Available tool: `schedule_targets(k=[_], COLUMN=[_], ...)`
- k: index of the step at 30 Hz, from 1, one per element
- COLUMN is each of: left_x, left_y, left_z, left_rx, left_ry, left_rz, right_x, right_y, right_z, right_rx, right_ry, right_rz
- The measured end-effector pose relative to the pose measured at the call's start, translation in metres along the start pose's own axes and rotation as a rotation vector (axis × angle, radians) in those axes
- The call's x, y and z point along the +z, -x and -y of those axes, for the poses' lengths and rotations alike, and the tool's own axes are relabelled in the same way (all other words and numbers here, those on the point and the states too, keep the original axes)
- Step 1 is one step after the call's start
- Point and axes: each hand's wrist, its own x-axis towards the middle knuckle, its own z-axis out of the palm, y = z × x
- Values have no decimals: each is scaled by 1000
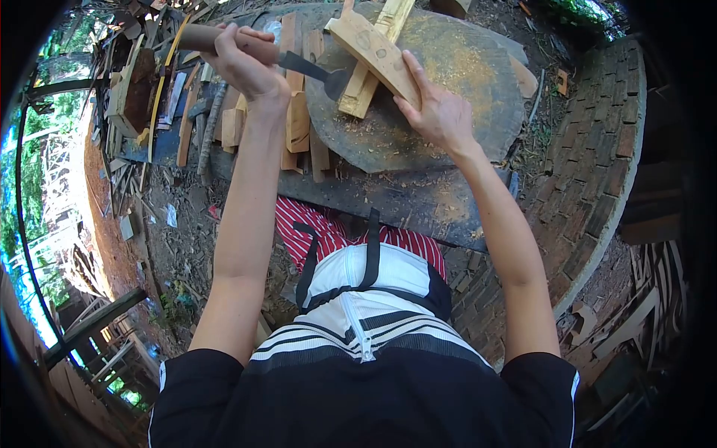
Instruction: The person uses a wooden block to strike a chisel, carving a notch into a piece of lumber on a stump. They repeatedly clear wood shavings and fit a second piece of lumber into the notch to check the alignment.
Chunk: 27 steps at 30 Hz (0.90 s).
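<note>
Head view — chisel (246,49) against wood block (376,51)

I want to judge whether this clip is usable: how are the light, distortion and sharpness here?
Head view: strong fisheye bend with black corners; even shaded daylight on the slab; sky and foliage at far left blown out; left hand, chisel, right hand and wood block sharp, edges softer.
</note>
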Motion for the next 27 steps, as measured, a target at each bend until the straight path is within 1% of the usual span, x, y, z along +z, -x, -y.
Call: schedule_targets(k=[1,2,4,5,6,8,9,10,12,13,14,16,17,19,23,25,27], left_x=[-7,-11,-14,-24,-26,-29,-29,-32,-36,-35,-32,-22,-20,-17,-10,-7,-4], left_y=[0,3,13,16,22,35,41,44,49,51,54,60,61,61,60,60,62], left_z=[-4,-4,-15,-16,-18,-23,-24,-24,-25,-23,-22,-22,-20,-14,-11,-11,-13], left_rx=[-31,-34,-153,-141,-142,40,88,88,178,198,198,212,211,182,219,142,168], left_ry=[-39,-40,27,-22,-22,-194,-189,-190,-334,-316,-316,-334,-333,-260,-289,-210,-222], left_rz=[65,65,-93,-39,-39,-10,-56,-58,-40,-75,-79,-227,-229,-323,-307,-295,-267], right_x=[-1,-2,-6,-6,-5,-5,-6,-7,-7,-7,-6,-5,-5,-6,-4,-5,-6], right_y=[0,0,-1,-1,-1,0,-1,-1,-1,-1,-1,-1,-1,-1,-1,0,-1], right_z=[0,0,2,2,2,1,2,3,3,3,3,2,2,3,2,3,4], right_rx=[0,2,27,29,24,21,27,32,31,33,29,20,19,34,18,24,25], right_ry=[-1,0,-4,-5,-8,-9,-5,-1,-5,-8,-6,5,8,16,-10,-9,3], right_rz=[0,1,80,81,73,67,72,78,85,90,92,76,77,95,70,79,82])
